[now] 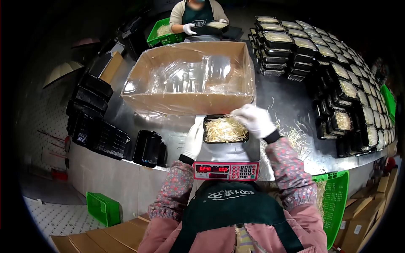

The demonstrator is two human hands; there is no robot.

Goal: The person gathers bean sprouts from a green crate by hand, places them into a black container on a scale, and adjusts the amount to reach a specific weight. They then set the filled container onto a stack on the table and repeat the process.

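Observation:
A black tray (205,131) of pale bean sprouts (225,130) rests on the metal plate of a scale (225,170), whose red display reads 0.240. My gloved left hand (193,141) lies alongside the tray's left side, fingers stretched out and holding nothing. Over the tray's upper right corner, my gloved right hand (254,120) is closed with its fingertips pinched at the sprouts. Loose sprouts (295,135) are scattered on the metal table to the right of that hand.
A plastic-lined cardboard box (190,101) stands just beyond the scale. Black trays (147,147) are stacked at left, filled packs (303,44) at right. A green basket (337,211) sits by my right side. Across the table, a person (198,19) in white gloves holds a tray.

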